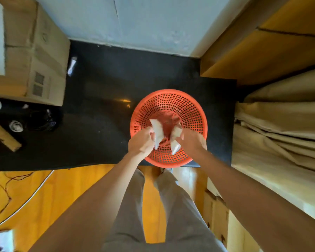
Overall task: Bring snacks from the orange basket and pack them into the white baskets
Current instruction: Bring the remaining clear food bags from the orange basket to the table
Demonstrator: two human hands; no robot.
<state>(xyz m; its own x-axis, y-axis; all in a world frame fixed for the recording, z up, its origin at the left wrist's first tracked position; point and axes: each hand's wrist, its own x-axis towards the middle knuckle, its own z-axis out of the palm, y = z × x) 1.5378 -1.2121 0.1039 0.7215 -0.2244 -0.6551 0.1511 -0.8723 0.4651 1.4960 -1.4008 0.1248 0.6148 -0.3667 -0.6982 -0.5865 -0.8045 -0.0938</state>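
A round orange basket with a perforated wall stands at the near edge of a black counter. Both my hands reach into it from the front. My left hand grips a white snack packet that sticks up out of the fist. My right hand grips a second white snack packet, crumpled between thumb and fingers. The bottom of the basket around the hands looks bare. No white basket is in view.
A cardboard box stands at the counter's left end, with a dark bundle and a small glass near it. Beige cloth hangs on the right beside a wooden cabinet. Cables lie on the wooden floor.
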